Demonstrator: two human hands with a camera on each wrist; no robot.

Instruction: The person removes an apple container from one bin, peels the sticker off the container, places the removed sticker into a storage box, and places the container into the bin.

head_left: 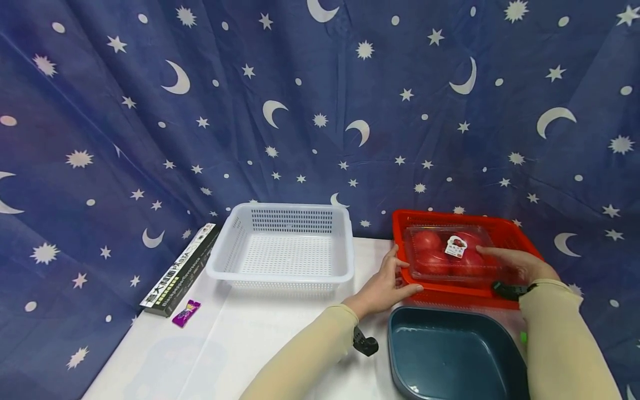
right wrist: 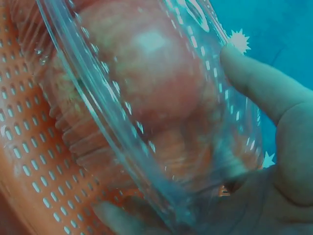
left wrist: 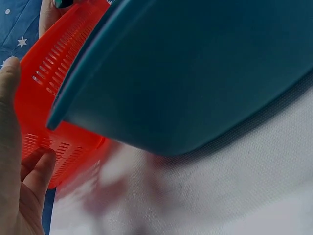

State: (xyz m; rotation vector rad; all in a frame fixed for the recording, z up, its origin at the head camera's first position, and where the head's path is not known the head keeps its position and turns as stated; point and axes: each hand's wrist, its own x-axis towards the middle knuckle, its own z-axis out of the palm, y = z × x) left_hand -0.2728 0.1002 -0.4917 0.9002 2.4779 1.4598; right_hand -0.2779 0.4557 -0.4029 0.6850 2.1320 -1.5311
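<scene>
A clear clamshell box (head_left: 450, 250) of red tomatoes, white-labelled, is gripped by the right hand (head_left: 515, 264). The red basket (head_left: 520, 236) beneath is touched by the left hand (head_left: 387, 283), fingers straight.

Both my arms come in from the near edge of the desk, sleeves beige, forearms angled fwd and a bit inward. Left hand (head_left: 387, 283) is out past the cuff, palm turned to the right, thumb up and fingers stretched fwd, lightly spread, only slightly bent. Left wrist view shows thumb and one fingertip (left wrist: 41, 169) at frame left. Right hand (head_left: 517, 264) sits farther fwd, palm facing left, fingers reaching left, thumb side up; black strap at the wrist. Right wrist view: thumb (right wrist: 259, 83) extended, palm cupped below it. Hands are apart, palms facing each other.
</scene>
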